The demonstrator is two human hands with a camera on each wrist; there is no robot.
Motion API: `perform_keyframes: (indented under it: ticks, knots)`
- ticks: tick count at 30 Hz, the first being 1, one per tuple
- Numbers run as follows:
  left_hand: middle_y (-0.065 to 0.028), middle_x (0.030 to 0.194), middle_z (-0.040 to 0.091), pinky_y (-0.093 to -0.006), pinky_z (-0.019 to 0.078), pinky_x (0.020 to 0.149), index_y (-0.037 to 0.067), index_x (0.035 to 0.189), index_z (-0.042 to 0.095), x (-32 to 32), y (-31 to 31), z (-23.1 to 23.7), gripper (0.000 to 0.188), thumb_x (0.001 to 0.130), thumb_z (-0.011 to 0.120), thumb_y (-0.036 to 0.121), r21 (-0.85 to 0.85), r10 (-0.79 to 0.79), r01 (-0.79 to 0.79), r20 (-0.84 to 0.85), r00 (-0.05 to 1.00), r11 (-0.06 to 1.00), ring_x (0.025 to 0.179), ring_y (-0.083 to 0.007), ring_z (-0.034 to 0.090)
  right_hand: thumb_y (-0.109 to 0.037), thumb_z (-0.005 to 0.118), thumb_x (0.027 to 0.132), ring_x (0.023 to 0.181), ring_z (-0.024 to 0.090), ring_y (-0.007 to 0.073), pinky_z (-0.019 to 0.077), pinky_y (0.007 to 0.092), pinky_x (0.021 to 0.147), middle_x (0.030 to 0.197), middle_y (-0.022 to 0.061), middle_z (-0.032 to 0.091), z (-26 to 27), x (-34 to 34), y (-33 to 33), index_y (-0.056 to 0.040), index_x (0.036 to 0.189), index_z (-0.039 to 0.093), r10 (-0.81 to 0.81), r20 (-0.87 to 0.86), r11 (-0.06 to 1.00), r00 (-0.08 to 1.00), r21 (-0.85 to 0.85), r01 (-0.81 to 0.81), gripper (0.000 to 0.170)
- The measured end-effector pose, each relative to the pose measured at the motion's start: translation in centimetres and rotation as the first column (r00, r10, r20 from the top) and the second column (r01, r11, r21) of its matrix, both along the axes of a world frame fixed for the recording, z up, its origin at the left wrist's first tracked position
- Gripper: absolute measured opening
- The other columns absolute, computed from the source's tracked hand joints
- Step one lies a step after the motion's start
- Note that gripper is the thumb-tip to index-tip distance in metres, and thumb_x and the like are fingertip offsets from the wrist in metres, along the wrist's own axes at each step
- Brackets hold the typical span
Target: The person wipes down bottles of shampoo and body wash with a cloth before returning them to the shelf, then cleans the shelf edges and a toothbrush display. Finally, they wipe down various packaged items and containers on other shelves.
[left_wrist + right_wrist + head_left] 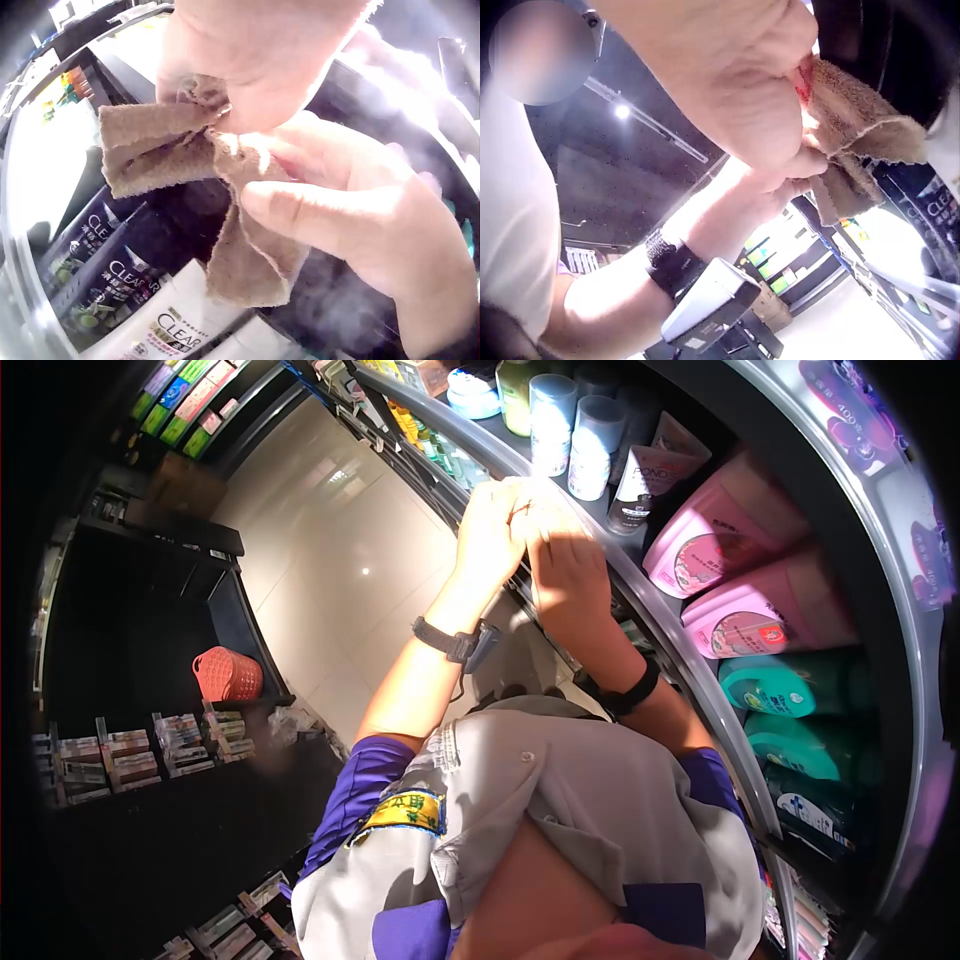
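In the head view my left hand [488, 532] and right hand [572, 565] meet over the front edge of a product shelf. Seen from the left wrist, a crumpled brown cloth [259, 259] hangs in folds below the hands. My left hand [247, 56] grips its bunched part from above, most fingertips hidden; the right hand [349, 187] pinches it with thumb and fingers. The right wrist view has the cloth [855, 116] sticking out past my right hand [742, 90], with the left hand [776, 176] close beneath. A small red patch [804, 81] shows beside the cloth.
White-and-blue containers [551, 425], a PONDS tube [640, 490], pink bottles [735, 530] and green bottles [775, 685] line the shelf beyond its metal rail [700, 680]. CLEAR bottles [176, 322] stand below the cloth. A coral basket [228, 674] sits across the aisle floor [330, 540].
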State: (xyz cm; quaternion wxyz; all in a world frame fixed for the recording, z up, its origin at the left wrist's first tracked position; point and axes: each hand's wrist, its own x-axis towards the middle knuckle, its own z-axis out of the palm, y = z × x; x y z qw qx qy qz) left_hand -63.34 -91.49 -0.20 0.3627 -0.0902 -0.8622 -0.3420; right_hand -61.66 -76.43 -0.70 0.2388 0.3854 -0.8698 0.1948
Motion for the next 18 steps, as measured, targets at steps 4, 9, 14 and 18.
perform_keyframes:
  ticks: [4,9,14,18]
  knots:
    - [-0.0158,0.104,0.062,-0.042,0.0502,0.087,0.004,0.102,0.067,2.0,2.7,0.7,0.027,0.075,0.068,0.004,-0.092,-0.011,0.01,-0.006,1.0,0.996,0.098,-0.0358,0.059,-0.006,0.057,0.077,0.108,0.057,0.0342,0.0432,0.0436,0.095,0.113,0.0171,0.06,1.8,1.4,2.1,0.0002,0.114,0.06,0.061,0.104,0.979,0.993,-0.198,-0.04,0.038]
    - [-0.0166,0.107,0.059,-0.0434,0.0518,0.083,0.004,0.099,0.065,1.9,3.6,-0.9,0.032,0.068,0.072,0.005,-0.022,-0.136,0.136,0.011,0.991,0.99,0.098,-0.0383,0.059,-0.003,0.064,0.076,0.111,0.059,0.035,0.0476,0.045,0.093,0.122,0.0154,0.062,0.8,2.7,4.2,-0.0018,0.121,0.061,-0.083,0.018,0.974,0.996,-0.21,0.085,0.045]
    - [-0.0179,0.107,0.057,-0.0453,0.0527,0.078,0.005,0.1,0.066,-0.5,0.4,-1.6,0.036,0.065,0.075,0.007,-0.072,-0.196,0.189,-0.103,0.975,0.979,0.095,-0.0388,0.059,-0.007,0.062,0.078,0.102,0.063,0.0297,0.0509,0.0391,0.086,0.116,0.0118,0.064,1.8,1.4,2.0,-0.0036,0.116,0.064,-0.158,-0.054,0.974,0.986,-0.172,0.146,0.039]
    - [-0.0166,0.108,0.057,-0.0416,0.0519,0.078,0.003,0.102,0.063,-3.6,-3.1,-2.4,0.037,0.068,0.077,0.005,-0.146,-0.306,0.281,-0.198,0.931,0.949,0.093,-0.0355,0.059,-0.001,0.066,0.077,0.099,0.065,0.0323,0.0514,0.0388,0.085,0.117,0.0137,0.065,2.2,0.8,-1.5,-0.0034,0.12,0.061,-0.242,0.044,0.956,0.969,-0.161,0.246,0.044]
